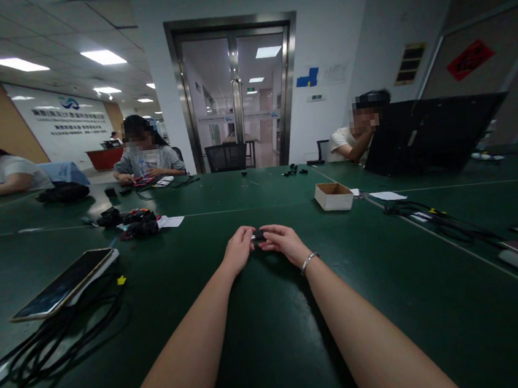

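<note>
1. One phone (69, 285) is seen on the left part of the table (272, 316), well left of the fingers, with one bundle of cable (61, 338) beside it.
2. A heap of dark gear (139, 224) is laid left of and beyond the fingers; its items cannot be surely counted.
3. One small dark piece (258, 235) is held between two hands: its left end is pinched by the left hand's (239, 250) fingers, its right by the right hand's (284, 244). A two-handed handling step is judged to be in hand; a steady, aligned grip seems called for.
4. Beyond the fingers, several small parts (292, 169) are scattered, too tiny to be counted.
5. One open box (336, 200) is placed right of and beyond the fingers.
6. Farther right, one monitor (428, 133) is seen from behind.
</note>
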Motion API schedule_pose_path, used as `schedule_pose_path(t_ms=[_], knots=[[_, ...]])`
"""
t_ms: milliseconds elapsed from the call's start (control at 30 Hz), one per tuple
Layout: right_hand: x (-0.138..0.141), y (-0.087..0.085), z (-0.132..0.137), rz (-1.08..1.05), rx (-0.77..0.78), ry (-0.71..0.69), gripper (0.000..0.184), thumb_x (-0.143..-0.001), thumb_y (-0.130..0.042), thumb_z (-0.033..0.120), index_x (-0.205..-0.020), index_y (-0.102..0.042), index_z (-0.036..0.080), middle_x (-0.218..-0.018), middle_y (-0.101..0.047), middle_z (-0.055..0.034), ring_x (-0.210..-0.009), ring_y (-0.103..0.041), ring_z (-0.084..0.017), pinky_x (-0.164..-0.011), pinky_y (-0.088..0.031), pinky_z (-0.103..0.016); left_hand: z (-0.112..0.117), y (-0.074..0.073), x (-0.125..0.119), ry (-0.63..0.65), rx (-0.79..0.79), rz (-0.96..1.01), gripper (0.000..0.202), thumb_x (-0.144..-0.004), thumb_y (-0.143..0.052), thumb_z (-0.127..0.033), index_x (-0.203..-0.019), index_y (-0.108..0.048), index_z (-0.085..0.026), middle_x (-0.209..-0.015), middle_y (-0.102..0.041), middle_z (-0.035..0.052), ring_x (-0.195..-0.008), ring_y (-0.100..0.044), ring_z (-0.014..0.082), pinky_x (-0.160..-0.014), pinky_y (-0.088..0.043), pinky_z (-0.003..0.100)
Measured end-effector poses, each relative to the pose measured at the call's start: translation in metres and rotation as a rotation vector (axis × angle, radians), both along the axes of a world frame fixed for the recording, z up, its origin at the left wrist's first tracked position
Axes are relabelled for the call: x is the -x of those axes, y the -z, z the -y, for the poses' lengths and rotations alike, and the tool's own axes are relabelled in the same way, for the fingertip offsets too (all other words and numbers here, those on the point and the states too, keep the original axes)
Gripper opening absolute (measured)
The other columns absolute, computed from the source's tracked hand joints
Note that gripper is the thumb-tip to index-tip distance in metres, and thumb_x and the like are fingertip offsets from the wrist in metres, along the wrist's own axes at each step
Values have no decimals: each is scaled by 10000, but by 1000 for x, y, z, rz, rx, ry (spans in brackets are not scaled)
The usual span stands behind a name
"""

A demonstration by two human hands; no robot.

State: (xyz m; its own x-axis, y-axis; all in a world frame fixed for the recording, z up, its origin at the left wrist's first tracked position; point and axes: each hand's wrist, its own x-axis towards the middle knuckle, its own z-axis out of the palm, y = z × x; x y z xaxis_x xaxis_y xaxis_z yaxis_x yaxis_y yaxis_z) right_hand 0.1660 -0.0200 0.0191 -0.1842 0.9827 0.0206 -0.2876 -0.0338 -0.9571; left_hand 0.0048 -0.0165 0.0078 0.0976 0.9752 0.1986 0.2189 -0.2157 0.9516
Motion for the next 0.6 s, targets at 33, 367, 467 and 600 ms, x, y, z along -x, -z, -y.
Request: schedule_pose_path(t_ms=[33,367,467,600], knots=[[0,0,0,1,-3,-2,169,-804,-634,43,-954,-662,114,-791,-720,-69,-625,-709,-145,-600,-605,-217,-1,1,0,5,-2,9,279,-872,-447,-367,-1034,-595,-195,-639,-526,-20,-562,-490,110,-519,-367,202],[-1,0,0,27,-13,-15,172,-798,-643,63,-961,-662,113,-785,-718,-75,-634,-710,-146,-604,-597,-210,-3,2,2,81,19,18,269,-844,-449,-308,-1027,-607,-191,-663,-533,-18,-567,-478,103,-523,-355,200],[-1,0,1,24,-15,-19,166,-800,-631,56,-952,-659,116,-781,-717,-68,-632,-710,-145,-602,-598,-206,0,-1,1,77,-3,10,287,-872,-415,-340,-1013,-601,-173,-608,-506,-27,-531,-455,102,-516,-346,205],[-2,1,1,19,-25,-33,180,-788,-636,58,-953,-656,129,-809,-717,-61,-640,-710,-138,-605,-598,-204,4,-5,-1,54,-11,0,370,-896,-385,-437,-976,-609,-154,-508,-451,-46,-465,-418,102,-488,-322,211]])
